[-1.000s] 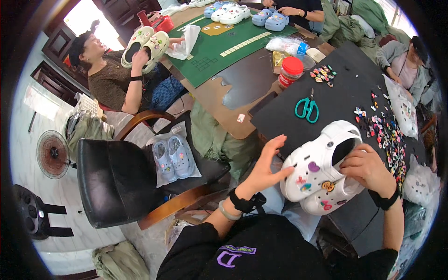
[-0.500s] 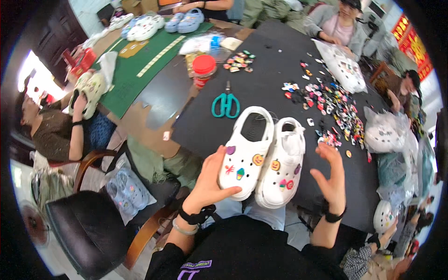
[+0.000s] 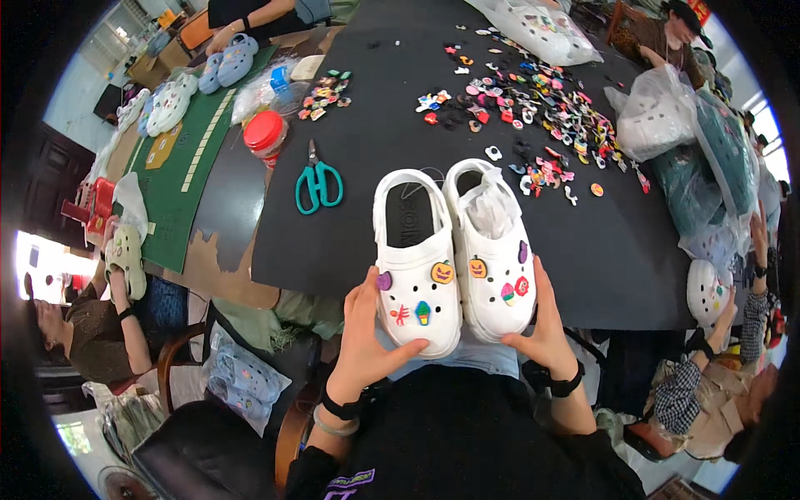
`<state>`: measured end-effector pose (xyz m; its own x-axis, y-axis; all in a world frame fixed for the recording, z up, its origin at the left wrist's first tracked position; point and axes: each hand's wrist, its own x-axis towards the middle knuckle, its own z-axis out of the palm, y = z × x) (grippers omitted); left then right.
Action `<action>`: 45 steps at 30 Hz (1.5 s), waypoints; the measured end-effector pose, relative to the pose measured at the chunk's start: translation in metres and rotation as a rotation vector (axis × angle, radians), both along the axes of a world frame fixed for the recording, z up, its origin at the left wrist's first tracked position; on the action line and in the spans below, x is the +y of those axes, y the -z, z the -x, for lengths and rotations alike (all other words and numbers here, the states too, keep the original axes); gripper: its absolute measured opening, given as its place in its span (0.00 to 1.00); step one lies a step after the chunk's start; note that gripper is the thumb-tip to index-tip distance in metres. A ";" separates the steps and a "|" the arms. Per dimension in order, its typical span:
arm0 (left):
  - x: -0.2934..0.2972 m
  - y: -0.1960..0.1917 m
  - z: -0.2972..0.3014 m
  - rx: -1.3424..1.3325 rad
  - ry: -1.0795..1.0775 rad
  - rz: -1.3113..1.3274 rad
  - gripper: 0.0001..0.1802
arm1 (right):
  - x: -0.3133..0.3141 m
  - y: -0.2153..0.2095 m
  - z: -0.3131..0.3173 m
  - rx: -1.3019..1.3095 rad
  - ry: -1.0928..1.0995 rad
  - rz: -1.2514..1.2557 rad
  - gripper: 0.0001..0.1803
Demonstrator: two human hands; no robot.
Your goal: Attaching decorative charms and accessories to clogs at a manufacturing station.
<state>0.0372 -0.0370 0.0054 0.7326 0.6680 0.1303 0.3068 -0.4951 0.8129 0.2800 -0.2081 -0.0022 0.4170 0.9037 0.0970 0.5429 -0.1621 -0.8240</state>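
Observation:
Two white clogs stand side by side at the near edge of the black table (image 3: 375, 150), toes toward me. The left clog (image 3: 415, 262) carries small coloured charms on its toe. The right clog (image 3: 493, 250) has charms too and crumpled paper stuffed inside. My left hand (image 3: 367, 333) cups the left clog's toe and outer side. My right hand (image 3: 546, 321) presses against the right clog's outer side and toe.
Teal scissors (image 3: 317, 183) lie left of the clogs, a red-lidded jar (image 3: 265, 133) beyond them. Several loose charms (image 3: 533, 108) are scattered across the far table. Bagged clogs (image 3: 658, 121) sit at right. Other people work around the table; a black chair (image 3: 200, 450) stands at my left.
The clogs went from being held in my hands to standing paired on the table edge. Both hands have closed in on their toes and sides. My view has shifted right and down.

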 end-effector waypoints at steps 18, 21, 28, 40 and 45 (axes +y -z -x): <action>0.024 0.002 0.009 -0.091 -0.092 0.058 0.41 | -0.002 0.025 0.003 0.068 0.071 -0.146 0.57; 0.034 -0.004 -0.008 -0.211 -0.233 0.052 0.24 | -0.002 0.025 0.005 0.143 0.098 -0.140 0.54; 0.052 0.011 -0.015 -0.272 -0.102 0.046 0.11 | 0.001 0.023 0.006 0.105 0.058 -0.157 0.49; 0.051 0.019 -0.018 -0.240 -0.110 -0.175 0.08 | 0.041 -0.037 -0.010 0.055 0.131 -0.161 0.16; 0.058 0.017 -0.018 -0.261 -0.056 -0.115 0.10 | 0.058 -0.024 -0.022 0.102 0.094 -0.024 0.16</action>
<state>0.0548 0.0205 -0.0117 0.6267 0.6767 0.3864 0.1246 -0.5765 0.8075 0.3020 -0.1499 0.0217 0.5082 0.8583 0.0713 0.4397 -0.1873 -0.8784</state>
